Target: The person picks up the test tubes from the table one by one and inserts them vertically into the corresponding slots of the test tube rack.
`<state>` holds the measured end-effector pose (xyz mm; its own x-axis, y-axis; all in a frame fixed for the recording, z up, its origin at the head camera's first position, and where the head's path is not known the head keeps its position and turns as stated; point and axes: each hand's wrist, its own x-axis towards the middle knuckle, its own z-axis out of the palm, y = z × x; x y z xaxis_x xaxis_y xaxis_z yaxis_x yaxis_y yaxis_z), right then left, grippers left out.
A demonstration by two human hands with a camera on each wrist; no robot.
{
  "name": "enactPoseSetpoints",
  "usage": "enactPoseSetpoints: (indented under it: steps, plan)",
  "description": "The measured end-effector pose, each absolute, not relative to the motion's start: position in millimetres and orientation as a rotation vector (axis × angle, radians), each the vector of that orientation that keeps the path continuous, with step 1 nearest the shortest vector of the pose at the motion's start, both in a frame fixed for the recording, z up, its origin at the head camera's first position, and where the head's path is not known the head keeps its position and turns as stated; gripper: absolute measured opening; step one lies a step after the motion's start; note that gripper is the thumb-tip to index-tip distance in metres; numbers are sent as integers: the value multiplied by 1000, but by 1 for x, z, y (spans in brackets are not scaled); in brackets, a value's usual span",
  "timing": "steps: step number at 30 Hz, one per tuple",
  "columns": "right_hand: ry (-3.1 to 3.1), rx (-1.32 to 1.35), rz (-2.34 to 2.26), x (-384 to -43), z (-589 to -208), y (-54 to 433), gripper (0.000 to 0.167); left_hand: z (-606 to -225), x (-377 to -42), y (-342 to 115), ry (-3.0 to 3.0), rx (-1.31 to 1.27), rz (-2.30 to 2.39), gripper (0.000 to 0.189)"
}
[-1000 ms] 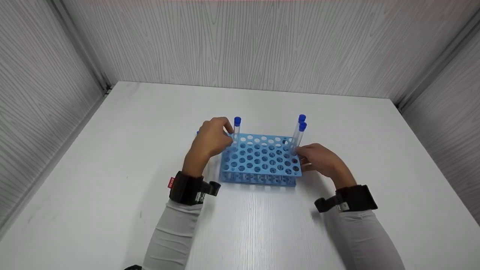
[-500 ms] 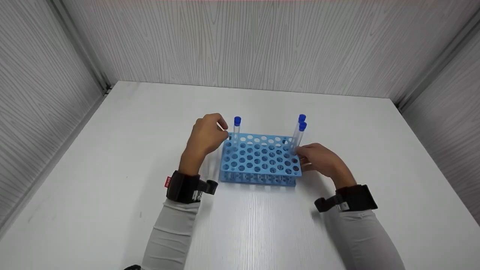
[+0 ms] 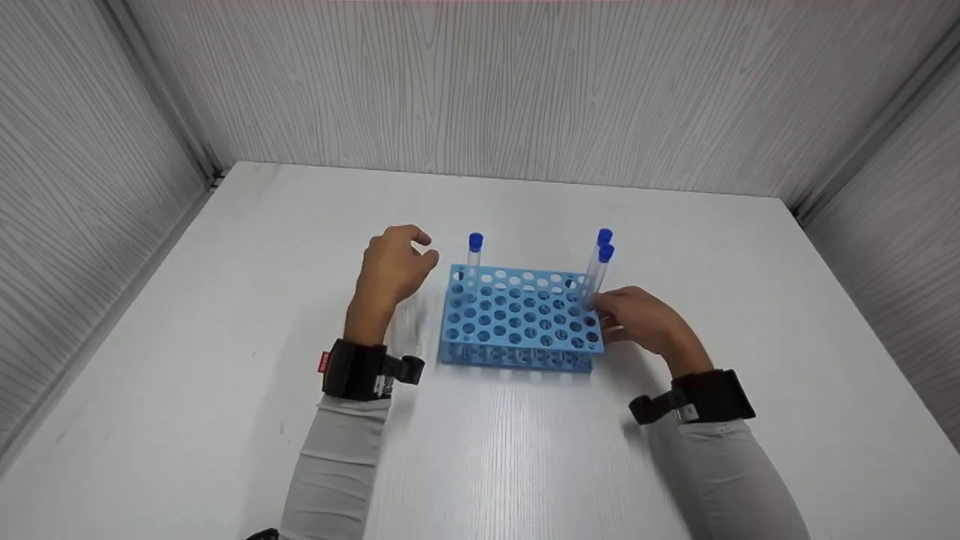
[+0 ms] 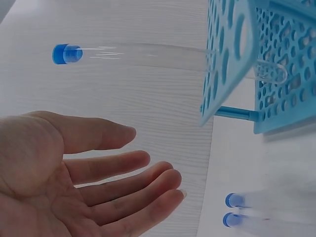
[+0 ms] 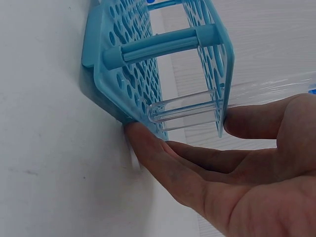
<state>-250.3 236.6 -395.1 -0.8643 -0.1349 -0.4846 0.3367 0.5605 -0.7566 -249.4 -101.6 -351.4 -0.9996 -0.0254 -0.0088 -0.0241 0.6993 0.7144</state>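
A blue test tube rack [image 3: 521, 315] stands on the table, its top plate full of round holes. My right hand [image 3: 637, 319] grips the rack's right end, thumb at the top plate and fingers by the base in the right wrist view. One blue-capped test tube [image 3: 474, 259] stands in the rack's back left. Two more capped test tubes [image 3: 596, 271] lean slightly at the right end, beside my right thumb. Left of the rack, my left hand [image 3: 394, 270] hovers with nothing in it, fingers loosely bent. Below it lie two clear test tubes [image 4: 247, 200], partly hidden in the head view.
The white table [image 3: 525, 450] stretches around the rack on all sides. A grey wood-grain panel [image 3: 480, 90] rises behind it, with side panels at left and right. Both wrists wear black straps [image 3: 360, 369] with small camera arms.
My left hand has drawn away from the standing left test tube and moved left, off the rack and above the lying tubes. My right hand and the rack have stayed put.
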Motion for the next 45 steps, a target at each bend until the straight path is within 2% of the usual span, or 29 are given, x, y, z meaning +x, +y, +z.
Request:
enactPoseSetpoints:
  steps: [45]
  plan:
    - [2316,169,-1257,-250,-396,238,52,-390,-266,-124,-3043,283,-1109,42]
